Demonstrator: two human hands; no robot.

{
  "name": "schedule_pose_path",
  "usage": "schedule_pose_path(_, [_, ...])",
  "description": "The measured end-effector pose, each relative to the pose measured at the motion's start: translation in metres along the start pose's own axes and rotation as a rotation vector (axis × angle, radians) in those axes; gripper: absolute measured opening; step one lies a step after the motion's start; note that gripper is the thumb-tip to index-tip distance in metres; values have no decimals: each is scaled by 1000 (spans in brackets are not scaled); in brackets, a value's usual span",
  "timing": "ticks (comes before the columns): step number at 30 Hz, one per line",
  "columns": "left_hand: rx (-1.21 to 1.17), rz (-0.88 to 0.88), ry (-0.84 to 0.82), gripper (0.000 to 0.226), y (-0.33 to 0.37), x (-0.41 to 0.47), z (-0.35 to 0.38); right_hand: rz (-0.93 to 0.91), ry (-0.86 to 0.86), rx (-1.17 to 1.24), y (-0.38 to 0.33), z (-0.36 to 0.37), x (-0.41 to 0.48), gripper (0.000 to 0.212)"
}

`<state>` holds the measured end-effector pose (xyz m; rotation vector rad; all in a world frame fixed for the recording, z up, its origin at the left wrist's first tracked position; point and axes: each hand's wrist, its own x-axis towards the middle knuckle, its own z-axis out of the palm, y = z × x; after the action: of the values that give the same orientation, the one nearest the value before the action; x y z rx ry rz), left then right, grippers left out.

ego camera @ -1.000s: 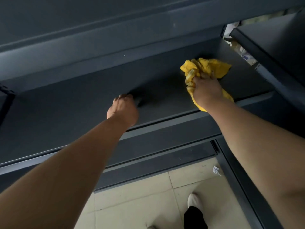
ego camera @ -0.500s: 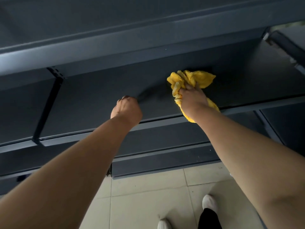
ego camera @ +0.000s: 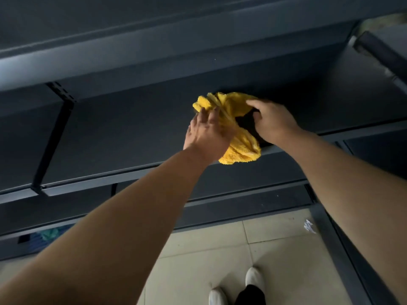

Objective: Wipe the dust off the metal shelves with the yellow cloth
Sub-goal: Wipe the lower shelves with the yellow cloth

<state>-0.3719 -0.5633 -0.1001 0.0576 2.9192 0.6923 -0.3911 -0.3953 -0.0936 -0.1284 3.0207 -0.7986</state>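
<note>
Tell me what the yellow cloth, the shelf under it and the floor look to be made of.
Yellow cloth: soft looped pile, likely microfibre or terry; it bunches and folds.
Shelf: dark grey painted metal by its look, matte, with thin straight folded edges.
Floor: pale beige tiles, probably ceramic; smooth with straight grout lines.

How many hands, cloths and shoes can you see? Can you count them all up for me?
Hands: 2, the left hand and the right hand
Yellow cloths: 1, the yellow cloth on the metal shelf
White shoes: 2, one and another
Total: 5
</note>
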Motion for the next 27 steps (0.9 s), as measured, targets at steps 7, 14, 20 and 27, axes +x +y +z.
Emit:
schedule_pose_path(7, [212, -6, -29, 54, 41, 39, 32, -40, -33, -186, 64, -19, -4, 44])
schedule_pose_path(14, [254, 30, -31, 50, 63, 100, 39, -88, -105, -248, 77, -23, 20, 47])
schedule_pose_path(20, [318, 40, 31, 54, 45, 130, 29, -107, -8, -282, 65, -13, 29, 46])
schedule_pose_path(27, [295, -182, 77, 58, -36, 121, -10, -177, -34, -294, -6, 29, 36, 43])
